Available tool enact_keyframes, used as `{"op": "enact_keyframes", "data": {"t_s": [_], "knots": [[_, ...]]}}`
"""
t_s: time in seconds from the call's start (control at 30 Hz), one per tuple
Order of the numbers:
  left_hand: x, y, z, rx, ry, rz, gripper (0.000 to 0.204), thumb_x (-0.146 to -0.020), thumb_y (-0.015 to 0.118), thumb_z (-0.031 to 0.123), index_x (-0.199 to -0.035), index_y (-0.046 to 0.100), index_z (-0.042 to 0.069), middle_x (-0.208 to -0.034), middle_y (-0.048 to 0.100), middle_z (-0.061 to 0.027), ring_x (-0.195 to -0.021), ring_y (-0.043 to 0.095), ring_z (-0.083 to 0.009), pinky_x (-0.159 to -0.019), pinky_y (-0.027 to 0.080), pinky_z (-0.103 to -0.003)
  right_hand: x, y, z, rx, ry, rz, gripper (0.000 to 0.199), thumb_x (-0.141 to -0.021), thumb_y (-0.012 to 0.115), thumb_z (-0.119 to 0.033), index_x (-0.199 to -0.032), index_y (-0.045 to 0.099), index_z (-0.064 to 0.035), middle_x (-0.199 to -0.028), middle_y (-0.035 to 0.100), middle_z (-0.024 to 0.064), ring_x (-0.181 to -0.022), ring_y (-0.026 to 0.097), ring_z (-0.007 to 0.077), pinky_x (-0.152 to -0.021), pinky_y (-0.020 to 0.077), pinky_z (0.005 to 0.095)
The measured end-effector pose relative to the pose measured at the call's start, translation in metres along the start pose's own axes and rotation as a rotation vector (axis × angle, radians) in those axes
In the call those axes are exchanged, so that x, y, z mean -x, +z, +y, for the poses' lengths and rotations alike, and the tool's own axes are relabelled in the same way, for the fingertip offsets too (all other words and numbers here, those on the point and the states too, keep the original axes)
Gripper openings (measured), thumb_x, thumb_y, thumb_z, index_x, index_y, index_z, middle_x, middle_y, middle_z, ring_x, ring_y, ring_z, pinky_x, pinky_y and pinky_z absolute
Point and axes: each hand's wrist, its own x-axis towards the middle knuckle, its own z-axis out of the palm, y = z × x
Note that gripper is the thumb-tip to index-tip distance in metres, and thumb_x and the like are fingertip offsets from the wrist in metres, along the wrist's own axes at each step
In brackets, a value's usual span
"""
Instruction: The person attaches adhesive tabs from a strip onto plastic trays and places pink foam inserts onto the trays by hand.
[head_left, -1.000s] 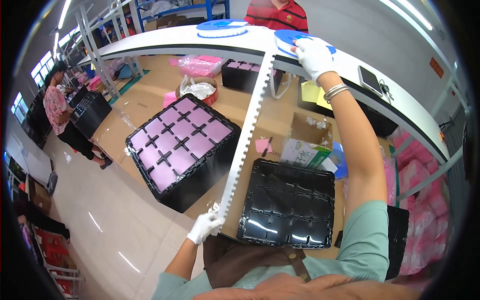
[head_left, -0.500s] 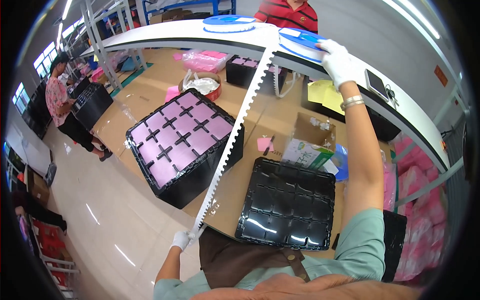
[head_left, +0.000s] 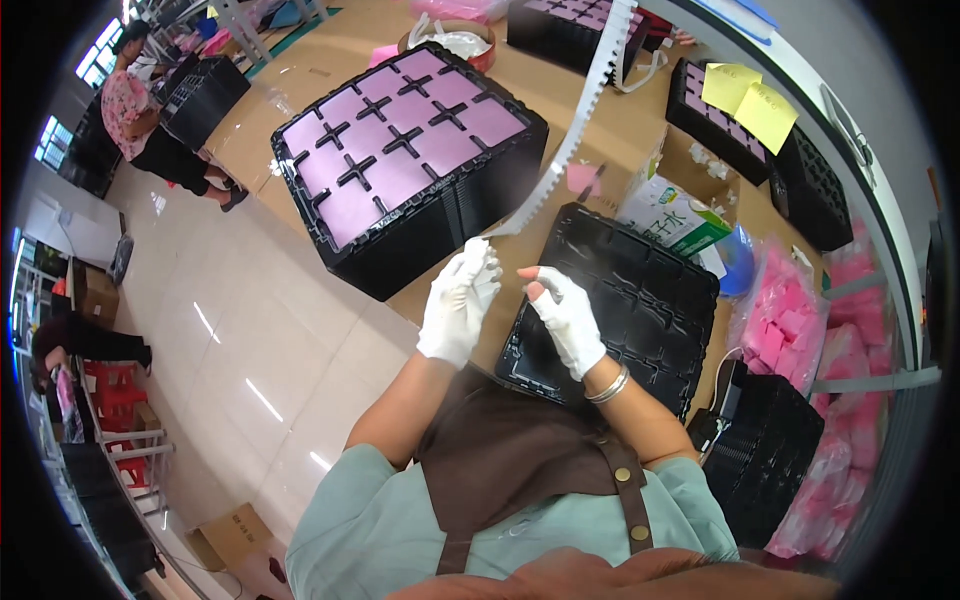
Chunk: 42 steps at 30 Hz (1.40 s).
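A long white strip (head_left: pixel 575 135) with notched, tooth-like edges runs down from the shelf, curving to my left hand (head_left: pixel 460 305). That gloved hand is closed on the strip's lower end, its fingers pressed together. My right hand (head_left: pixel 568 318), gloved with bare thumb and finger tips, hovers just right of it, above a black tray (head_left: pixel 620 305). Its thumb and forefinger are slightly apart, and nothing shows between them. To the left stands a stack of black trays (head_left: pixel 425 215) topped by pink sheets (head_left: pixel 400 140) divided by black crosses.
A cardboard box (head_left: pixel 680 200) and blue reel (head_left: pixel 738 262) sit beyond the black tray. Yellow notes (head_left: pixel 750 100) lie on dark trays under the raised shelf (head_left: pixel 820 110). Pink pieces in a plastic bag (head_left: pixel 780 320) are at right. Another person (head_left: pixel 135 115) stands at far left.
My right hand has left the blue reel on the shelf and come down near my left hand. My left hand has risen with the strip's end, and the strip now bends. The view has tilted downward.
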Motion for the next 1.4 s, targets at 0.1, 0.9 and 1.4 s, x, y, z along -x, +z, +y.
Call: {"op": "enact_keyframes", "data": {"t_s": [0.1,0.9,1.4], "knots": [[-0.001,-0.008,-0.017,0.032,0.040,0.046,0.030,-0.093,0.062,0.028,-0.111,0.060,0.004,-0.100,0.060,-0.0016,-0.088,0.057,-0.0114,-0.077,0.045,-0.025,-0.001,0.020,0.013,-0.129,0.052,0.038,0.030,-0.087,0.068,-0.025,-0.106,0.064,-0.0026,-0.087,0.062,0.0010,-0.078,0.054,0.0080,-0.069,0.0442,0.0232],[-0.015,-0.026,-0.078,-0.253,-0.249,0.122,0.019,-0.092,0.063,0.025,-0.100,0.058,0.009,-0.084,0.064,-0.0019,-0.066,0.059,-0.0076,-0.053,0.048,-0.023,-0.110,-0.097,0.072,1.030,0.067,0.103,0.014,-0.063,0.080,-0.015,-0.068,0.069,-0.0094,-0.094,0.064,0.0118,-0.089,0.062,0.0310,-0.079,0.0503,0.0384],[-0.008,-0.010,-0.067,-0.078,-0.203,0.241,0.015,-0.093,0.062,0.023,-0.099,0.058,0.009,-0.087,0.063,-0.0030,-0.074,0.061,-0.0091,-0.059,0.047,-0.023,-0.069,-0.074,0.071,0.868,-0.012,0.254,0.030,-0.061,0.081,-0.005,-0.080,0.059,-0.0040,-0.102,0.058,0.0153,-0.091,0.061,0.0350,-0.078,0.0512,0.0414]]}}
